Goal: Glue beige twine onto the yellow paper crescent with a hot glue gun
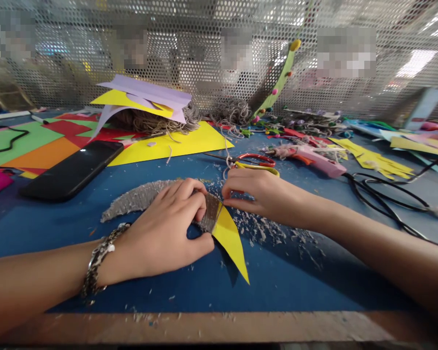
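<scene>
While the left hand [164,236] lies palm down over the crescent [136,198], its fingers curl across the upper edge and its thumb stretches along the lower one, so the grip is partly closed and has the piece pinned between them, low against the blue table [149,294]. Grey yarn [211,214] wraps most of the crescent, from the far end at the left to just past the left fingertips; beyond that the bare yellow tip [233,238] points toward the table's near edge. At the upper edge, right where the wrapping stops, the right hand [223,199] brings its thumb and forefinger together in a tight pinch, with a gap showing farther back between the two. What those fingertips have between them is too small to tell. Grey shreds [263,228] are scattered below and beside the right hand. Just beyond it lie the scissors [241,159], and near them, to the right, a pink glue gun [319,159]. A phone [76,170] lies farther left, beside a yellow sheet [193,143].
</scene>
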`<state>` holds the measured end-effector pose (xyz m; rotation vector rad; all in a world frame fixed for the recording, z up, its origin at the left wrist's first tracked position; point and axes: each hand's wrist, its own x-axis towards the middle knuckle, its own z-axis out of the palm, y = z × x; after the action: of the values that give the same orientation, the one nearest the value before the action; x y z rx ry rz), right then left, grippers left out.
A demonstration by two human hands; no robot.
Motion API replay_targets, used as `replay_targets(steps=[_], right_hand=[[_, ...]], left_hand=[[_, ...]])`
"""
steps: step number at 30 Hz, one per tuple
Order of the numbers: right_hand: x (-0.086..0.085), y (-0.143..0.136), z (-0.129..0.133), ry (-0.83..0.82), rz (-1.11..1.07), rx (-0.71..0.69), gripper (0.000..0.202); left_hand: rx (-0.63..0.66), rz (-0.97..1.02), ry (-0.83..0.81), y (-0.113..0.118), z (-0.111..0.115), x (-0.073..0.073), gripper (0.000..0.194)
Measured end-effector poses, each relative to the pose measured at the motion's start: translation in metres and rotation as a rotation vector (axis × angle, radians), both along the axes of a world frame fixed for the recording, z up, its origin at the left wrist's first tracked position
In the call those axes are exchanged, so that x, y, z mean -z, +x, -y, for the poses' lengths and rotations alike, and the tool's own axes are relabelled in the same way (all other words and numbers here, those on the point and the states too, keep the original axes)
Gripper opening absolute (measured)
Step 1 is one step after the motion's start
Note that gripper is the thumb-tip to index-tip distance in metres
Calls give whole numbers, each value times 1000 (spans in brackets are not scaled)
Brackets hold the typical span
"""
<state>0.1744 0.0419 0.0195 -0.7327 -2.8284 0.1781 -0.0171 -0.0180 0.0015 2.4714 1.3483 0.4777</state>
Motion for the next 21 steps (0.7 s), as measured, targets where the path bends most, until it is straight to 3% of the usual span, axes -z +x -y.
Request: replay_targets(steps=[21], right_hand=[[-1, -2, 2, -13, 9, 27, 11]], left_hand=[[-2, 13, -23, 2, -2, -1, 12]])
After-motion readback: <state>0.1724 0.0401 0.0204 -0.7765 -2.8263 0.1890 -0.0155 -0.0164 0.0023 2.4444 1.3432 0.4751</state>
